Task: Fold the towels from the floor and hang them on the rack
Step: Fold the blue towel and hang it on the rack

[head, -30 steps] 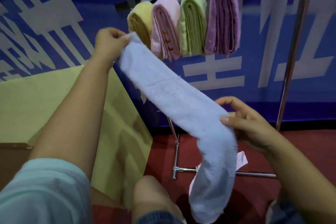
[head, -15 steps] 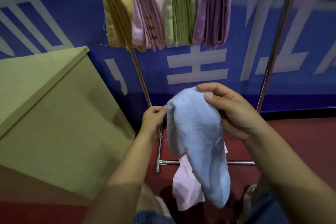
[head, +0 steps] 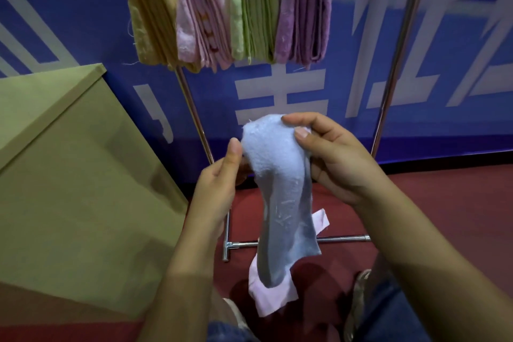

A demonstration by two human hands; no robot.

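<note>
Four folded towels already hung side by side on the rack above the hands: a yellow towel, a pink towel, a green towel and a purple towel. The fifth, a light blue towel, was between the hands, doubled over and hanging down. The right hand pinched its top fold, thumb in front and fingers behind. The left hand was at its left edge, thumb against the cloth; its fingers were hidden behind. Below the hands a pale pink towel lay on the red floor, unfolded. By my reckoning, the blue one needed finishing and hanging, then the floor one.
</note>
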